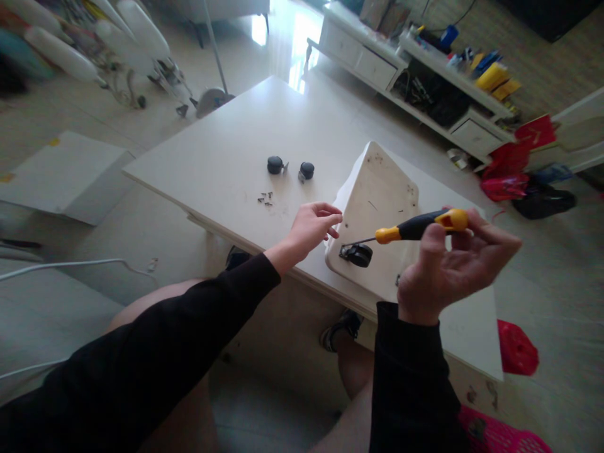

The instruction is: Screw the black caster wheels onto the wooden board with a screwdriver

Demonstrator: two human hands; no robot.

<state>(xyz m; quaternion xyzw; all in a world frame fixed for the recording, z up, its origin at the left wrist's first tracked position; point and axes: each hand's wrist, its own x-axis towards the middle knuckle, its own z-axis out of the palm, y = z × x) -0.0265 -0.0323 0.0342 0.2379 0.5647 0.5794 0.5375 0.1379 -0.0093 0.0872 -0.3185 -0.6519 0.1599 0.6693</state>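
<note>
A white plastic box (377, 189) lies with its broad flat face upward near the right side of the table. One black caster wheel (359, 255) sits at its near corner on a small metal plate. My right hand (448, 264) grips a yellow-and-black screwdriver (418, 226), whose shaft tip reaches the metal plate beside that caster. My left hand (314, 229) is at the box's left edge, fingers loosely bent and apart, with nothing visible in them. Two loose black casters (275, 165) stand on the table, and several small screws (265, 199) lie in front of them.
The white table (226, 151) stands before my knees. To the left is a white carton (70, 176). A white TV cabinet (363, 60) with clutter stands at the back right. Red bags (507, 173) lie on the floor at right, and a pink basket (500, 431) is at lower right.
</note>
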